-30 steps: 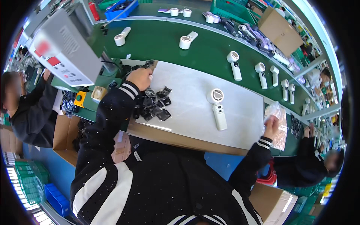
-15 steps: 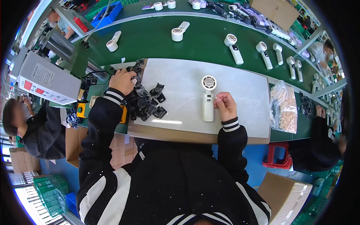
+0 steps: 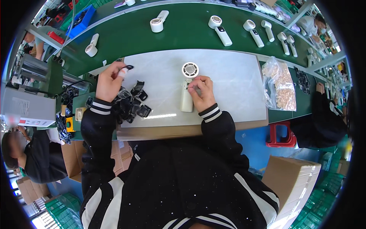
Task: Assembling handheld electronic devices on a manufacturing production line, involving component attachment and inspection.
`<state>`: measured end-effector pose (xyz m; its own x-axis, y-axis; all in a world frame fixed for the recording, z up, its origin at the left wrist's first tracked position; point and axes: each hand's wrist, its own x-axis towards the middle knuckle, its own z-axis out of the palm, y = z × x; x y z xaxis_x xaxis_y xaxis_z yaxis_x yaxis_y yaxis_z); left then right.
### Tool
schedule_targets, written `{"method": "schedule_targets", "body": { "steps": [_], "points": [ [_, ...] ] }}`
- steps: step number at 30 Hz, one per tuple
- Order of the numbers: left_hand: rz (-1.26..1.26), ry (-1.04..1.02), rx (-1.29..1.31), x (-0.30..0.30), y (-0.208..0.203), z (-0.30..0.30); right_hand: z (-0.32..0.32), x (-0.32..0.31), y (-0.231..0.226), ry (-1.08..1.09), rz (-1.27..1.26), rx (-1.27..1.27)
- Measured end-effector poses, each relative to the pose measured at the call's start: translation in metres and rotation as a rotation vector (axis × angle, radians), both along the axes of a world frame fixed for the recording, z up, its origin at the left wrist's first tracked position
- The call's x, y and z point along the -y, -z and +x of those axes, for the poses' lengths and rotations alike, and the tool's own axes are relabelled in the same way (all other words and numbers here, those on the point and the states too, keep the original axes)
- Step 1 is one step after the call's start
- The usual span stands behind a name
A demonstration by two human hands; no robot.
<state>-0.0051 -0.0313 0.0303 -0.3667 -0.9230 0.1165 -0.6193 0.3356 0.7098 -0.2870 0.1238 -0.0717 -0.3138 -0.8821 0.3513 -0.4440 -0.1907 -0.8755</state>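
Observation:
A white handheld fan [image 3: 186, 101] lies on the pale board [image 3: 228, 91], its round grille head pointing away from me. My right hand [image 3: 203, 92] is over the upper part of its handle, thumb and forefinger closed together at the dark control area. My left hand [image 3: 109, 83] is raised beside the far left corner of the board, pinching a small black looped part [image 3: 129, 67]. A white covering shows at its fingertips. Below that hand, a pile of black plastic parts [image 3: 129, 105] spreads over the board's left side.
More white handheld fans [image 3: 220, 31] lie along the green bench [image 3: 126, 42] beyond the board. A clear bag of beige pieces [image 3: 285, 87] is at the right. On the left stands a grey box-shaped device [image 3: 28, 107]. Co-workers sit on both sides; a red stool [image 3: 281, 134] is at the right.
My left hand has come up out of the black pile with a small looped part. My right hand has moved from beside the fan onto its handle. The whole view has shifted.

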Motion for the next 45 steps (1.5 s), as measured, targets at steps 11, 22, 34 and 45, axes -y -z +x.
{"method": "schedule_targets", "body": {
  "steps": [11,22,34,45],
  "points": [
    [0.446,0.533,-0.632,-0.065,0.043,-0.102,0.024,0.009,-0.008,0.2,0.022,0.001],
    [0.491,0.314,-0.724,-0.071,0.071,-0.133,0.012,0.001,-0.012,0.14,0.07,0.363],
    [-0.09,0.262,0.155,-0.076,0.078,-0.138,0.0,0.006,-0.035,0.185,0.495,-0.148],
    [0.237,0.304,-0.578,-0.103,0.096,-0.149,0.003,-0.004,-0.004,0.052,0.159,0.168]
  ]
}}
